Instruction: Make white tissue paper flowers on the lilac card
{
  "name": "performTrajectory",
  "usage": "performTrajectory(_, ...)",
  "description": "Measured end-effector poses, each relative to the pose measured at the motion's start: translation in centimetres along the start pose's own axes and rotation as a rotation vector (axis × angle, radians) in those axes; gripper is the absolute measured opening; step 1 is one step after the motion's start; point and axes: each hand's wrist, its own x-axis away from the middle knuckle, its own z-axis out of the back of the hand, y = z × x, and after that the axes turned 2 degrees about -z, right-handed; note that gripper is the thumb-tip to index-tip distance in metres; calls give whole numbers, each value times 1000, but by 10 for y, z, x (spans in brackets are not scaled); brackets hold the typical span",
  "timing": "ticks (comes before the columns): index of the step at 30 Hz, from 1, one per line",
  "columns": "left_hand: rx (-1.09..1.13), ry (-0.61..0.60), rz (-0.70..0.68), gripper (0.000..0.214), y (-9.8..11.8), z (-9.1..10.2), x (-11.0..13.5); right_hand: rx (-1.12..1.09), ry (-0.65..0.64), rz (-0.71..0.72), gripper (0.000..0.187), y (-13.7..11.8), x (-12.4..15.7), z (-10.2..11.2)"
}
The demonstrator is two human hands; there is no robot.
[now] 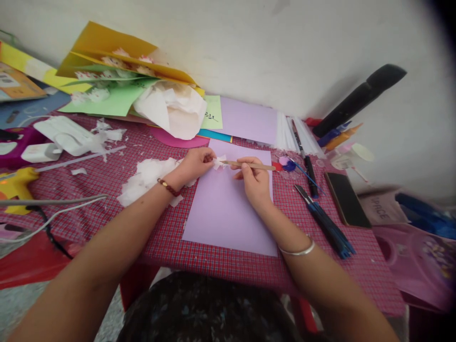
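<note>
My left hand is closed, its fingertips pinching a small crumpled piece of white tissue paper. In my right hand is a slim wooden stick, held like a pencil. The stick's left tip touches or lies very close to the tissue piece. Both hands are over the upper part of a purple sheet of paper lying on the table. Left of the sheet, partly behind my left wrist, is a loose pile of white tissue pieces.
A box cutter and scissors-like blue-handled tool lie right of the sheet, beside a phone. Paint blobs sit above them. At left are a yellow glue gun and cables. Folded coloured cards lean against the wall.
</note>
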Motion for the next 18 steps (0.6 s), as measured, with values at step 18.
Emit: performTrajectory(18, 120, 12, 30, 9, 0, -2, 0, 187, -139, 124, 15, 3, 3, -2)
